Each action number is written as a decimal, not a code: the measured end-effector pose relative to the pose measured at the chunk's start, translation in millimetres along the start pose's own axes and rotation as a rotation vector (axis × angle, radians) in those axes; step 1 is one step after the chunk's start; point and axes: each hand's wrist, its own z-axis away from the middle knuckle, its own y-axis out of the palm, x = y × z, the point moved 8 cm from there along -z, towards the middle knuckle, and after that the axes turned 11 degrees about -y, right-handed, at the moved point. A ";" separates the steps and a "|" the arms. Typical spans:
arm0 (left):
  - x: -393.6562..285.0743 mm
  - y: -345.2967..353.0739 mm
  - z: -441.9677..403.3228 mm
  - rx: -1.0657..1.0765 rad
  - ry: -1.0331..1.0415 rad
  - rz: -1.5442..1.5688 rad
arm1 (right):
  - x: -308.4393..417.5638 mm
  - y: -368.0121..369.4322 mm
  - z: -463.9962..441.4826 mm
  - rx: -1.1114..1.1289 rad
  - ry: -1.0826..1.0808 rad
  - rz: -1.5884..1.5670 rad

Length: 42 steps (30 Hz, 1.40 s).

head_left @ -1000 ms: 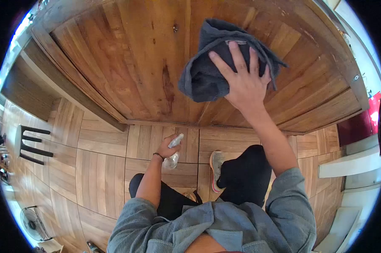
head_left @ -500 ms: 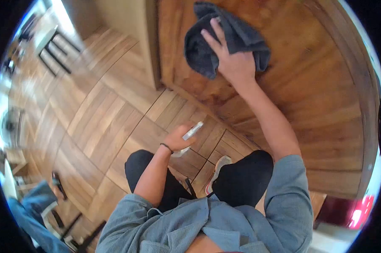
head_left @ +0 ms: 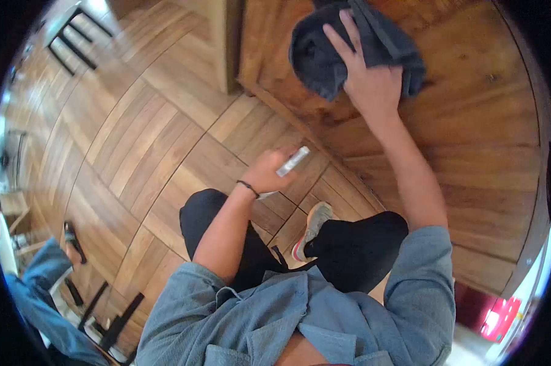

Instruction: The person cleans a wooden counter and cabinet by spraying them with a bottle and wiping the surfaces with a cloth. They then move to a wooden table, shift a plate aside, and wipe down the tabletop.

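My right hand (head_left: 373,85) presses a dark grey cloth (head_left: 315,55) against a brown wooden panel (head_left: 471,134). Two of its fingers stretch apart over the cloth, while the others are tucked into the folds. Lower and to the left, my left hand (head_left: 269,172) is closed around a white spray bottle (head_left: 293,161). The bottle's head sticks out past the fingers, and most of its body is hidden beneath the hand. This hand is apart from the panel, above the floor.
Wood-patterned tiles (head_left: 147,128) cover the floor. A black-legged stool (head_left: 77,39) stands at the upper left. Another person's leg in blue jeans (head_left: 49,293) shows at the lower left, with a sandalled foot (head_left: 74,244). Something red and shiny (head_left: 498,317) is at the lower right.
My right hand and the cloth have shifted to the right and slightly up in the view. My left hand, still holding the spray bottle, has moved up and right, closer to the panel's edge.
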 end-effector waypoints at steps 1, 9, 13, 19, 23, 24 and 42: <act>1.5 1.9 -3.7 0.033 -0.025 0.009 | -5.5 -6.4 25.1 0.029 0.014 0.050; 12.5 33.7 -27.7 0.217 -0.139 0.059 | -24.5 -55.4 203.8 0.335 0.196 0.169; 12.0 35.9 -26.4 0.268 -0.158 0.065 | -22.3 -46.7 192.1 0.311 0.192 0.124; -3.6 16.5 -18.5 0.176 -0.003 0.026 | 12.4 29.9 126.3 0.253 0.131 -0.134; -2.3 1.8 -6.1 0.097 -0.093 -0.022 | 57.4 86.1 60.9 0.109 -0.016 -0.219; -1.2 -0.2 -3.0 0.044 -0.079 -0.052 | 68.3 105.0 47.5 0.172 -0.029 -0.221; 6.8 1.5 -17.3 0.015 -0.003 -0.010 | 85.5 119.1 181.4 0.514 -0.101 -0.207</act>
